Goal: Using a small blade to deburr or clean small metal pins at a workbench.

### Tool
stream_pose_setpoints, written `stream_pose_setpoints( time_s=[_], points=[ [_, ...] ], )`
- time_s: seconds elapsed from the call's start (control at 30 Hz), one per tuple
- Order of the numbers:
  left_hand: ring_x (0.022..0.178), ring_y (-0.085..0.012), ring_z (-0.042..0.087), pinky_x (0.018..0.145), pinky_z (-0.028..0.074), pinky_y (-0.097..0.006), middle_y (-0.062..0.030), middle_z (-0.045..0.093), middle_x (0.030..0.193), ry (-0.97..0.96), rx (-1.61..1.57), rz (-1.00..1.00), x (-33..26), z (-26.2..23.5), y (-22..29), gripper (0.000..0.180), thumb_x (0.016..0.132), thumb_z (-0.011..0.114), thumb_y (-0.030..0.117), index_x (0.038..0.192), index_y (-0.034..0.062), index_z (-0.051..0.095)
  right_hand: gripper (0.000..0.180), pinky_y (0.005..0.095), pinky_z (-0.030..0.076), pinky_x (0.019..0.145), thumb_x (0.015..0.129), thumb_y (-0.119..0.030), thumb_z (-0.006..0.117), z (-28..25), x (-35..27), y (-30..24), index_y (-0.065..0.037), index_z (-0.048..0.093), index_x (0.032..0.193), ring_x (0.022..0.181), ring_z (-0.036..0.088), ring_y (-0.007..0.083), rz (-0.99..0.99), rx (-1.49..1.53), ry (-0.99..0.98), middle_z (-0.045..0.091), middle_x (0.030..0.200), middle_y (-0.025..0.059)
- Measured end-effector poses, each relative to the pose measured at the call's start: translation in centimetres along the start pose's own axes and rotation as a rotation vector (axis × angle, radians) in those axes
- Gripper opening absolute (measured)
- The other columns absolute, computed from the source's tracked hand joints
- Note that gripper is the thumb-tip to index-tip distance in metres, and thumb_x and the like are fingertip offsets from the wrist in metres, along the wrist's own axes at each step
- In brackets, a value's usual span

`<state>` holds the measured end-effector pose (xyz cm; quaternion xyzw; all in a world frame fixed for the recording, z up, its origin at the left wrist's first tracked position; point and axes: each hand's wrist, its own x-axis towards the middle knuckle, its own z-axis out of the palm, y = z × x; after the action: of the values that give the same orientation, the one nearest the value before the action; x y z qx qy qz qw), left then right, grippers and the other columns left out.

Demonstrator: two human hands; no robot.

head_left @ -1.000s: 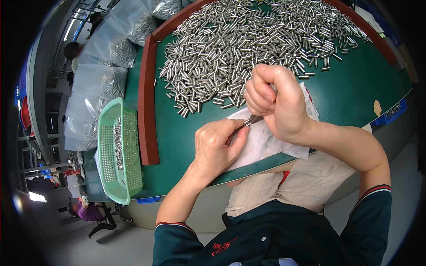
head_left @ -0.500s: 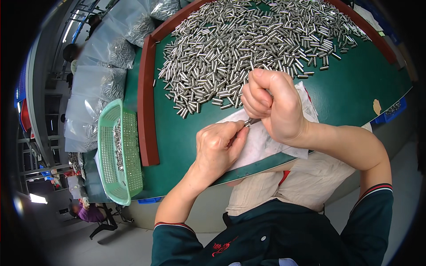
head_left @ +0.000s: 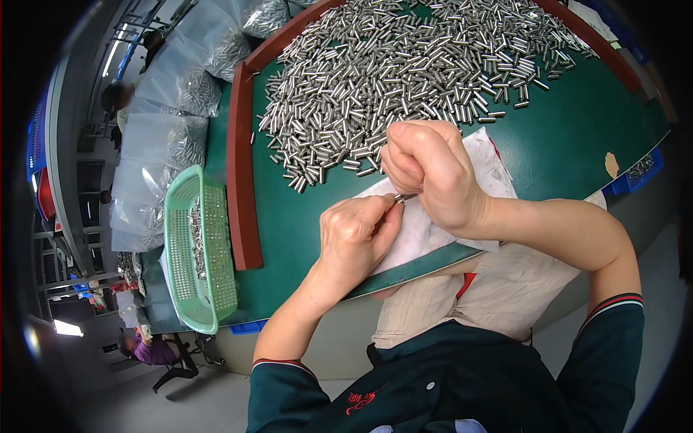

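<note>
Between the thumb and forefinger of my left hand [head_left: 352, 234] a small shiny metal pin [head_left: 399, 199] is pinched, its end poking out. My right hand [head_left: 439, 180] is curled into a fist just right of it and a little higher. The end of a slim tool reaches from under that fist to the pin; its handle is hidden inside my fingers. Under both hands lies a smudged white cloth [head_left: 417, 229] at the table's near edge. Beyond them a broad heap of similar metal pins [head_left: 390, 79] covers the far part of the green tabletop [head_left: 570, 144].
A red-brown rail [head_left: 242, 180] borders the heap at the left. Beside it stands a green plastic basket [head_left: 222, 270] with pins inside. Clear bags [head_left: 162, 137] of pins line the far left. A blue bin [head_left: 635, 184] sits at the right edge. Someone in purple [head_left: 155, 352] sits far left.
My right fist has shifted slightly left, closer to the pin, and less of the tool's tip shows. My left hand keeps its pinch on the pin. The whole view has moved a little.
</note>
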<state>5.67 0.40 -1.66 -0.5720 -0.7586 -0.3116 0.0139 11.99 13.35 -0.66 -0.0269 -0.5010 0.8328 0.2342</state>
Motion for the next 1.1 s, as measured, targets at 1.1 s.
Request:
stream_pose_setpoints(
  time_s=[1.1],
  points=[
    [0.049,-0.0018,0.03,0.044,0.025,-0.016,-0.0053,0.058,0.079,-0.122,-1.501,-0.73,1.8,-2.2,-3.0,0.023,0.089,0.05,0.014,0.105,-0.001,0.054,0.038,0.0248,0.016,0.039,0.088,-0.022,0.032,-0.7,0.8,-0.7,-0.011,0.028,0.051,0.038,0.017,0.0077,0.228,0.183,-0.014,0.025,0.042,-0.002]
  ],
)
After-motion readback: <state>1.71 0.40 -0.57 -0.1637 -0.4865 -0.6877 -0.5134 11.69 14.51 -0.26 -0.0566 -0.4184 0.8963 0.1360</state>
